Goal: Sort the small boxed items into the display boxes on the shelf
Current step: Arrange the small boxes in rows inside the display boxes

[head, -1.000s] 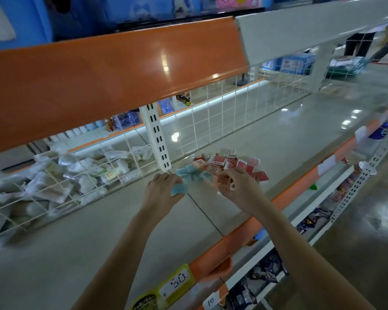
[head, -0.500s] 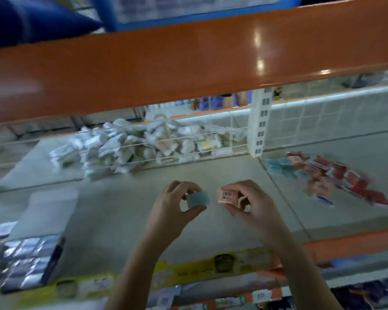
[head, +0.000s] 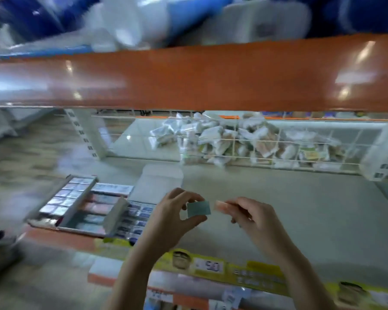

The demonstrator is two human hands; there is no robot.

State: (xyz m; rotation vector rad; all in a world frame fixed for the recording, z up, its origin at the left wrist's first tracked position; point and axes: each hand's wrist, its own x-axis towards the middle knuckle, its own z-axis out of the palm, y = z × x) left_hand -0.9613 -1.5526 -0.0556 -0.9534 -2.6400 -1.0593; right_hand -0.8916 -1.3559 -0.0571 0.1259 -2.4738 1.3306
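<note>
Head view. Above the grey shelf (head: 278,211) we see the left hand (head: 173,218) pinching a small teal box (head: 198,208) between thumb and fingers, and the right hand (head: 253,218) pinching a small pink box (head: 222,205) at its fingertips; the two boxes sit just beside each other. To the left, three open display boxes (head: 94,209) rest on the shelf, holding rows of small items. Behind, a wire divider (head: 255,157) fronts a heap of white packets (head: 233,139). The picture is motion-blurred.
</note>
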